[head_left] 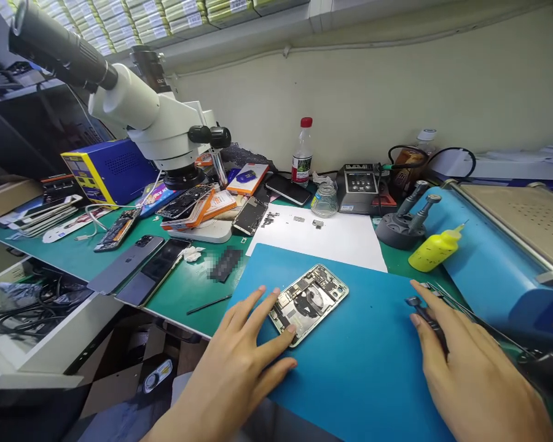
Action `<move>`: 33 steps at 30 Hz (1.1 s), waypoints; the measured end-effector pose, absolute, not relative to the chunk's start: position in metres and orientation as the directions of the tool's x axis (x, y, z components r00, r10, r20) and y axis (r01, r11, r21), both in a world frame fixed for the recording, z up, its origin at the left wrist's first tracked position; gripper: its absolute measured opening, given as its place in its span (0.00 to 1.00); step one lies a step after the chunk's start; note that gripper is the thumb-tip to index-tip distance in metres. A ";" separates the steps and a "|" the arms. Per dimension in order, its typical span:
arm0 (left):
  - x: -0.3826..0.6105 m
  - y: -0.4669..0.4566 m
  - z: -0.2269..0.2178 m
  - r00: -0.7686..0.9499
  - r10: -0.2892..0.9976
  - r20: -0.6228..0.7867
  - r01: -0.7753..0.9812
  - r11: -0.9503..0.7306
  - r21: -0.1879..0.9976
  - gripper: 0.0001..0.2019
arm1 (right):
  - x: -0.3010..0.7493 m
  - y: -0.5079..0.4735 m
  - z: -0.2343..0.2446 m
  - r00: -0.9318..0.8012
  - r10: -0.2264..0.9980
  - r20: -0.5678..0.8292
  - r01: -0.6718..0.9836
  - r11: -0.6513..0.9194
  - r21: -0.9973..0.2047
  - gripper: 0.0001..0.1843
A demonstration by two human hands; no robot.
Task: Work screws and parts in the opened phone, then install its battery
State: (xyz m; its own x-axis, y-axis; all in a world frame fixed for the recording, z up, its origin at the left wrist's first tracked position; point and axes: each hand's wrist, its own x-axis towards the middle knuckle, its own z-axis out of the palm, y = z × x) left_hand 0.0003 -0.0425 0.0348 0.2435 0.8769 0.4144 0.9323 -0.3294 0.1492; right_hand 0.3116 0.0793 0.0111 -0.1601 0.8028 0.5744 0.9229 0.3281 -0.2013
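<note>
An opened phone [311, 304] lies face up on the blue mat [364, 362], its circuit boards and inner parts exposed. My left hand [244, 350] rests at the phone's near left end, fingers spread, with fingertips on its edge and frame. At the mat's right edge, my right hand [465, 362] has thumb and forefinger around a dark, slim screwdriver [427, 318] with a round cap; most of its lower part is hidden by the hand. Thin metal tweezers [465, 316] lie just beyond that hand.
A microscope [142, 110] stands at the back left. Several phones and parts lie below it, with a black pry stick [209, 304] nearby. White paper [345, 242] holds small parts. A yellow bottle [435, 250] and tool holder [403, 227] stand right. A drawer [41, 356] is open.
</note>
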 end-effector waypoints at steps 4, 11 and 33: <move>-0.008 -0.044 0.034 0.230 0.915 0.333 0.931 -0.306 0.199 0.18 | 0.306 0.079 0.002 -0.282 0.730 0.622 0.925 0.379 -0.027 0.30; 0.013 -0.017 0.034 0.129 0.953 0.274 0.940 -0.205 0.271 0.29 | 0.302 0.077 0.002 -0.369 0.645 0.669 0.914 0.382 0.136 0.25; -0.048 0.080 0.103 -0.157 0.952 0.262 0.968 0.097 0.230 0.17 | 0.307 0.080 -0.001 -0.397 0.605 0.690 0.871 0.485 0.076 0.29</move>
